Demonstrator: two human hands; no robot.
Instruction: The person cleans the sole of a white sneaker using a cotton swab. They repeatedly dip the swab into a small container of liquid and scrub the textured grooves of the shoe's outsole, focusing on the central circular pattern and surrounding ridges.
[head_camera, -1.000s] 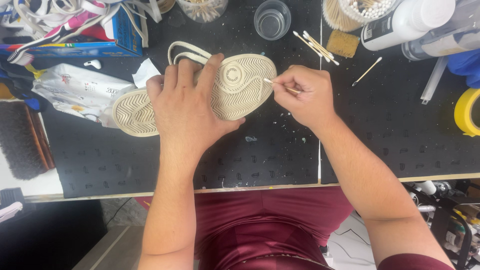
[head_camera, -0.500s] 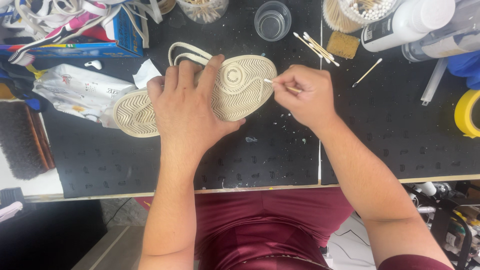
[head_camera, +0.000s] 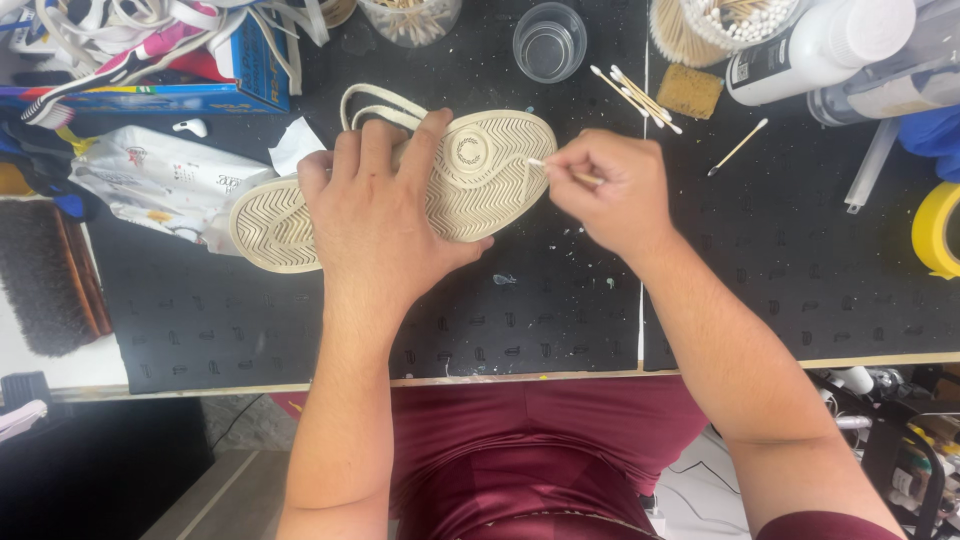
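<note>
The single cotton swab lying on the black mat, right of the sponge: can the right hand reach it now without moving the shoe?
Probably yes. The loose cotton swab lies on bare black mat, with nothing between it and the right hand, but that hand already pinches a swab against the shoe sole.

The shoe sole (head_camera: 440, 185) is matt cream rubber, moulded in a rough zigzag tread, with flat woven cloth laces (head_camera: 375, 105) behind it. The cotton swab (head_camera: 560, 172) has a thin wooden stick and a soft white fibre tip. The work mat (head_camera: 780, 250) is black, matt and faintly embossed; the cup (head_camera: 547, 40) is clear glossy plastic, the wipes pack (head_camera: 160, 180) crinkled shiny film.
</note>
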